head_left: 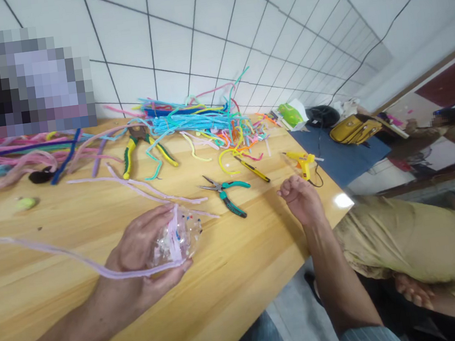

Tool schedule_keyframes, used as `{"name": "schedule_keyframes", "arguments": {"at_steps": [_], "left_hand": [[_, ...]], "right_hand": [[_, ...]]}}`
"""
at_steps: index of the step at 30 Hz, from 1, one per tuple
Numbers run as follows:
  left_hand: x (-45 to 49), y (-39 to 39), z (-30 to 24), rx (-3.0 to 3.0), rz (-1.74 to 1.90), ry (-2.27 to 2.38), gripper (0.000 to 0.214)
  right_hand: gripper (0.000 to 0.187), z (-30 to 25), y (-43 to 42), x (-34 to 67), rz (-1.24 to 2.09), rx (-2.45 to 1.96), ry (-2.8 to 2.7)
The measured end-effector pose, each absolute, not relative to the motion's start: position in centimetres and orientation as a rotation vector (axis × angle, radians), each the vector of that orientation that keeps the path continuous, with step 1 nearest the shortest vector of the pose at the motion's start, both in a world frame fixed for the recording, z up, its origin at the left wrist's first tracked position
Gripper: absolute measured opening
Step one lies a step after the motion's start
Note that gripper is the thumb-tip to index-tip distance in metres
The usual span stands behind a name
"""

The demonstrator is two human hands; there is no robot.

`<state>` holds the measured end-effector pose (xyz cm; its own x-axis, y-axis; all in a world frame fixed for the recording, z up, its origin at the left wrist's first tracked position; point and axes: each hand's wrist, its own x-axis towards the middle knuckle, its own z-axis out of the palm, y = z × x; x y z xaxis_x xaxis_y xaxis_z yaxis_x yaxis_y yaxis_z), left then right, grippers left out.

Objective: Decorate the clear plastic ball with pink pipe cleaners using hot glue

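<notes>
My left hand (139, 247) grips a clear plastic bottle piece (189, 231), rounded and dotted with small coloured specks. Around it runs a lilac pipe cleaner (173, 235), whose long tail trails left across my wrist. Over the table's right part, my right hand (301, 200) is closed with curled fingers; what they hold, if anything, is hidden. Just beyond it lies a yellow hot glue gun (303, 162). Between the hands rest teal-handled needle-nose pliers (230, 195), opened wide, and a yellow utility knife (254, 170). More lilac pipe cleaners (147, 188) lie past my left hand.
Bundled pipe cleaners (188, 121) line the wall, with yellow-green pliers (143, 142) in front. A green-and-white packet (292, 114) and a yellow bag (355, 130) are at the right back. A person in tan clothing (412, 253) sits close on the right; another is at the far left.
</notes>
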<state>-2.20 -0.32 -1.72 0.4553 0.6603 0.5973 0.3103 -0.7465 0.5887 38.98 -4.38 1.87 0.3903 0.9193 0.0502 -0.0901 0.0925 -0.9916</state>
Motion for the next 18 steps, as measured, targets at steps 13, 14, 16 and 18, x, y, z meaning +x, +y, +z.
{"name": "schedule_keyframes", "arguments": {"at_steps": [13,14,16,18], "left_hand": [[-2.0,-0.5,-1.6,2.336,1.225,0.799,0.078],[-2.0,-0.5,-1.5,2.338,1.232,0.802,0.076],[-2.0,-0.6,-1.5,2.338,1.231,0.821,0.074],[-2.0,-0.6,-1.6,2.335,1.220,0.841,0.074]], "right_hand": [[0.027,0.6,-0.6,41.8,0.613,-1.539,-0.928],[0.031,0.5,-0.3,42.2,0.594,-1.572,-0.932],[0.042,0.3,-0.3,43.1,0.543,-1.630,-0.933],[0.042,0.2,-0.8,44.4,0.450,-1.682,-0.917]]}}
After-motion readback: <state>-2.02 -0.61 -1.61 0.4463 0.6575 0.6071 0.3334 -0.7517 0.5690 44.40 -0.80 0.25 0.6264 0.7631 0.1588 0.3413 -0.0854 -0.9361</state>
